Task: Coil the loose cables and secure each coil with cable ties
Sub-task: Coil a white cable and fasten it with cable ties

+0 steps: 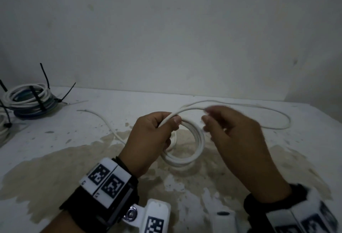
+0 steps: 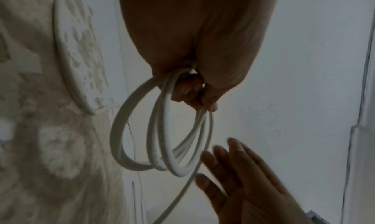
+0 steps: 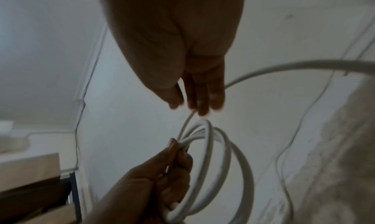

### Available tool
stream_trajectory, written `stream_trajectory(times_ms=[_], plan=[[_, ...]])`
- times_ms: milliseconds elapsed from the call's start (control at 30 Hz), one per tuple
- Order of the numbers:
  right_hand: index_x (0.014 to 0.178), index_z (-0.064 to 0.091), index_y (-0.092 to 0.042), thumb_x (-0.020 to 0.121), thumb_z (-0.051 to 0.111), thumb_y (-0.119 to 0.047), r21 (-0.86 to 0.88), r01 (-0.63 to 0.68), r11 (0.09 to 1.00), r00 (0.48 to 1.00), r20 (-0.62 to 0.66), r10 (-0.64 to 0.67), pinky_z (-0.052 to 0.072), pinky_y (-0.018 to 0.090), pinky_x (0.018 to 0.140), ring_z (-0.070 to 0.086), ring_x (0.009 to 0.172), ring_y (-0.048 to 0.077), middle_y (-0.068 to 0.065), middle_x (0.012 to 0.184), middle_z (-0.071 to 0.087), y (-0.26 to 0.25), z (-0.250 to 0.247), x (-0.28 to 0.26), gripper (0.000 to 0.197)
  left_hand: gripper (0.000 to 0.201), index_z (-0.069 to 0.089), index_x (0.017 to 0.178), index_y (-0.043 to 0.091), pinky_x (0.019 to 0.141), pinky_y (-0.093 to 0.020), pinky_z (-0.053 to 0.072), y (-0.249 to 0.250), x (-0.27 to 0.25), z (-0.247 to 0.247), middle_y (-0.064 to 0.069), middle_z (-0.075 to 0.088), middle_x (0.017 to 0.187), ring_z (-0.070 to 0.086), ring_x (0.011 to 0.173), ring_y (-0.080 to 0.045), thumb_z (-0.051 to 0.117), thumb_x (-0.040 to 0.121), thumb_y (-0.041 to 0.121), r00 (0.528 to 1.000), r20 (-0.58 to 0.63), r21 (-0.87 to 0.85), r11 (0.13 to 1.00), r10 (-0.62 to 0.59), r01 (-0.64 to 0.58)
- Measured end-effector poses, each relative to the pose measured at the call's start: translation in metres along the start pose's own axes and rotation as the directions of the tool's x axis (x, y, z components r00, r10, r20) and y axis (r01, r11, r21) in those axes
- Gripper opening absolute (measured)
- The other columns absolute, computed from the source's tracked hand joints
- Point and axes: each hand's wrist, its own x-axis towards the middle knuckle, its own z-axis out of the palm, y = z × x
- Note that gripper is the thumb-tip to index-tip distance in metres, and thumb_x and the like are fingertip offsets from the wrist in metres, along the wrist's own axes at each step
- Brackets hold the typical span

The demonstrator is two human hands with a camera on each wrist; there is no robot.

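- Loops of white cable (image 1: 187, 145) clenched in left hand (image 1: 151, 140) could spring apart if that grip slackens.
- Right hand (image 1: 235, 140), beside coil, released; trailing cable may snag.

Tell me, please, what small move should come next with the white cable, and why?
Probably the right hand should take the loose run of the white cable and lay another loop into the left hand. The left grip holds several loops, the right hand's fingers are straight and hold nothing, and a long stretch lies uncoiled on the table.
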Motion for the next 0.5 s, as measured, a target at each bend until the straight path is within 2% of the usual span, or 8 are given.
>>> stream_trajectory(times_ms=[67,133,167,200,267,300,400,500], plan=[[0.122,0.06,-0.019,0.088,0.057,-0.03,-0.2,0.095,0.975,0.993,-0.054,-0.108,0.035,0.013,0.089,0.051,0.098,0.004,-0.004,0.106,0.056,0.01,0.004,0.001,0.036,0.019,0.067,0.076,0.011,0.044,-0.022,0.035,-0.001,-0.001,-0.002,0.0,0.043,0.052,0.037,0.045,-0.014,0.06,0.09,0.02,1.0,0.006,-0.01,1.0,0.003,-0.003],[0.134,0.051,-0.019,0.092,0.054,-0.034,-0.211,0.036,0.977,0.998,0.052,-0.026,0.025,0.013,0.098,0.046,0.114,0.007,-0.004,0.122,0.054,0.016,0.007,0.002,0.045,0.019,0.067,0.075,0.011,0.045,-0.024,0.034,-0.003,-0.002,-0.002,-0.002,0.042,0.053,0.035,0.045,-0.015,0.059,0.09,0.021,1.0,0.013,-0.021,1.0,0.019,-0.019],[0.13,0.055,-0.021,0.095,0.053,-0.033,-0.152,-0.023,0.988,0.993,0.108,0.04,0.028,0.008,0.094,0.047,0.109,0.001,-0.011,0.119,0.055,0.016,0.008,0.002,0.037,0.021,0.067,0.075,0.01,0.046,-0.025,0.033,-0.005,-0.002,-0.002,-0.004,0.041,0.054,0.035,0.046,-0.016,0.059,0.09,0.022,1.0,0.004,-0.027,0.999,0.031,-0.031],[0.118,0.062,-0.023,0.096,0.051,-0.029,-0.097,-0.057,0.994,0.986,0.15,0.071,0.033,0.004,0.084,0.052,0.098,-0.003,-0.015,0.111,0.06,0.018,0.009,0.002,0.025,0.021,0.067,0.074,0.009,0.047,-0.026,0.032,-0.006,-0.002,-0.001,-0.006,0.041,0.055,0.034,0.047,-0.017,0.059,0.09,0.022,0.999,-0.014,-0.037,0.998,0.041,-0.041],[0.093,0.064,-0.023,0.099,0.046,-0.025,-0.036,-0.05,0.998,0.984,0.171,0.055,0.036,0.012,0.065,0.054,0.079,0.004,-0.011,0.085,0.064,0.016,0.013,0.0,0.019,0.022,0.067,0.076,0.008,0.047,-0.026,0.032,-0.009,-0.002,0.0,-0.011,0.044,0.06,0.034,0.048,-0.017,0.058,0.091,0.021,0.996,-0.068,-0.062,0.996,0.054,-0.058],[0.091,0.063,-0.024,0.1,0.044,-0.025,-0.011,-0.047,0.999,0.985,0.165,0.048,0.036,0.013,0.065,0.054,0.079,0.005,-0.009,0.082,0.062,0.014,0.015,-0.001,0.021,0.022,0.066,0.076,0.009,0.047,-0.025,0.033,-0.009,-0.002,0.002,-0.009,0.046,0.061,0.034,0.048,-0.015,0.058,0.092,0.021,0.994,-0.096,-0.082,0.994,0.057,-0.065],[0.105,0.063,-0.026,0.1,0.04,-0.025,0.182,-0.175,0.968,0.977,0.156,0.147,0.04,0.01,0.081,0.055,0.093,0.0,-0.007,0.1,0.064,0.006,0.026,-0.008,0.024,0.022,0.062,0.076,0.009,0.045,-0.023,0.032,-0.011,-0.003,0.005,0.006,0.042,0.049,0.032,0.046,-0.012,0.053,0.094,0.02,0.986,-0.162,-0.158,0.985,0.039,-0.065],[0.123,0.06,-0.024,0.101,0.037,-0.029,0.398,-0.348,0.849,0.934,0.222,0.279,0.048,0.028,0.095,0.061,0.102,0.003,-0.009,0.112,0.066,-0.001,0.039,-0.017,0.032,0.024,0.057,0.077,0.01,0.044,-0.02,0.033,-0.013,-0.003,0.005,0.006,0.039,0.052,0.032,0.044,-0.007,0.048,0.097,0.017,0.977,-0.212,-0.287,0.956,-0.006,-0.056]])
